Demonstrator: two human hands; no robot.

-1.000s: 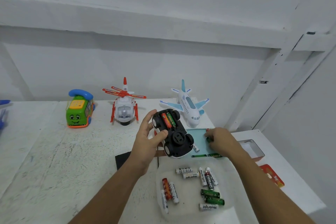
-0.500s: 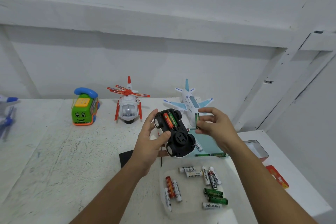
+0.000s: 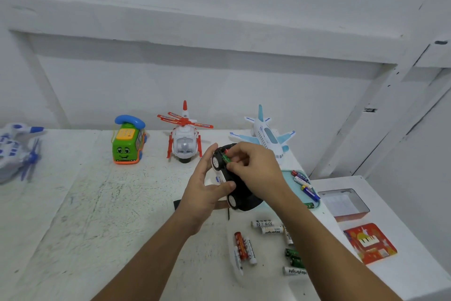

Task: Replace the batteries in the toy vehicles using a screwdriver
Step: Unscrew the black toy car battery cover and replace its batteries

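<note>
Right grip (image 3: 256, 171) pinches a green battery (image 3: 227, 159) at the underside compartment of the black toy car (image 3: 244, 199), which the left grip (image 3: 206, 189) clasps upturned above the desk (image 3: 97, 215), loose batteries (image 3: 245, 249) lying near.

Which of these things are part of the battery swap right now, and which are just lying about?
In use: upturned toy car, held by the left hand; green battery, pinched by the right hand; loose batteries; teal tray of batteries.
Lying idle: helicopter, airplane, green bus, open tin, red card.
</note>
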